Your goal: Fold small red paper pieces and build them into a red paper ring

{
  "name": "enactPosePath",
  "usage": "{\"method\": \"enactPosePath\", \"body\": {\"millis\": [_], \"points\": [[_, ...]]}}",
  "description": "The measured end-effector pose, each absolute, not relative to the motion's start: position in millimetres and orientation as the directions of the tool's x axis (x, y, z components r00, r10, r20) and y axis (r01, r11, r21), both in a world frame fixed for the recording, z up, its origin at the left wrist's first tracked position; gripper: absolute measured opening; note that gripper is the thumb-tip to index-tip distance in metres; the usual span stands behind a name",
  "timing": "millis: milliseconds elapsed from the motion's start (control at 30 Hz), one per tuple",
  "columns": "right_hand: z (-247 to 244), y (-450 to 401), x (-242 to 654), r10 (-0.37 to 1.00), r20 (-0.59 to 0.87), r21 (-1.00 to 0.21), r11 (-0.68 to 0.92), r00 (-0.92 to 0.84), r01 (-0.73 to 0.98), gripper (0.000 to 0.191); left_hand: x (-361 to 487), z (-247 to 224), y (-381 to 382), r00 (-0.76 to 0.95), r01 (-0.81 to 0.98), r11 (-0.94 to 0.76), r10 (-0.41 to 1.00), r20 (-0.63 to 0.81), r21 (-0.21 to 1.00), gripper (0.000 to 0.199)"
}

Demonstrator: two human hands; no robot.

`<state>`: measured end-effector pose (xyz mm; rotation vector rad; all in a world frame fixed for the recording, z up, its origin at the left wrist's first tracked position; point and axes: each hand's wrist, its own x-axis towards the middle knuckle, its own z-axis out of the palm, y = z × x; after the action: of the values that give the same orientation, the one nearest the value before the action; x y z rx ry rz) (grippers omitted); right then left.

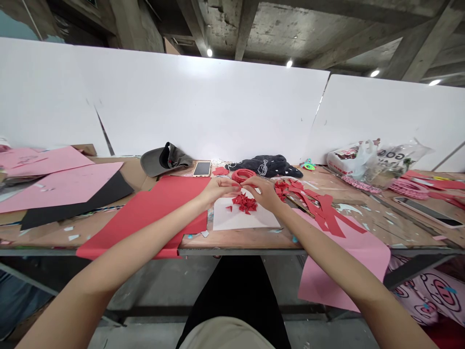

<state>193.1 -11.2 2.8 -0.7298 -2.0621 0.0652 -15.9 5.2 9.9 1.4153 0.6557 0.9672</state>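
Observation:
A white sheet [232,220] lies at the table's front edge, bearing a pile of small folded red paper pieces [246,203]. My left hand [220,189] is over the sheet's back left part, its fingers pinched together near the pile. From the right, my right hand [262,191] reaches to the same spot, fingers curled and fingertips close to the left ones. A small red bit seems to be between the fingertips, too small to tell which hand grips it. Behind the hands sits a red coiled ring [243,174].
Red sheets [145,208] lie left, red strips [327,213] and a pink sheet [348,252] right. Farther back are a cap [163,160], a phone [202,168], dark cloth [272,166] and plastic bags [356,160]. A white panel [199,106] stands behind.

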Motion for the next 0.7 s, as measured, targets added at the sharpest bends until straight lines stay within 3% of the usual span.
{"method": "enactPosePath", "body": {"millis": [100,167,367,567,700], "points": [[0.1,-12.2,185.7,0.668,0.682,-0.510,0.726,-0.297,0.461,0.025,-12.0,9.8,0.5,0.442,-0.079,-0.326,0.836,0.327,0.942,0.038],[-0.9,-11.9,183.1,0.705,0.654,-0.574,0.698,-0.273,0.429,0.024,-9.6,8.9,-0.3,0.452,-0.073,-0.388,0.808,0.377,0.919,0.041],[0.5,-9.7,185.3,0.733,0.651,-0.624,0.664,-0.197,0.411,0.022,-6.3,4.5,3.7,0.509,-0.072,-0.328,0.800,0.317,0.942,0.040],[-6.8,-6.1,179.8,0.843,0.500,-0.833,0.531,-0.198,0.155,0.032,-3.0,2.9,2.7,0.501,-0.159,-0.244,0.815,0.291,0.957,0.045],[-10.9,-2.7,179.0,0.881,0.441,-0.882,0.460,-0.171,0.098,0.038,-2.4,3.0,1.4,0.521,-0.131,-0.214,0.816,0.251,0.968,0.046]]}}
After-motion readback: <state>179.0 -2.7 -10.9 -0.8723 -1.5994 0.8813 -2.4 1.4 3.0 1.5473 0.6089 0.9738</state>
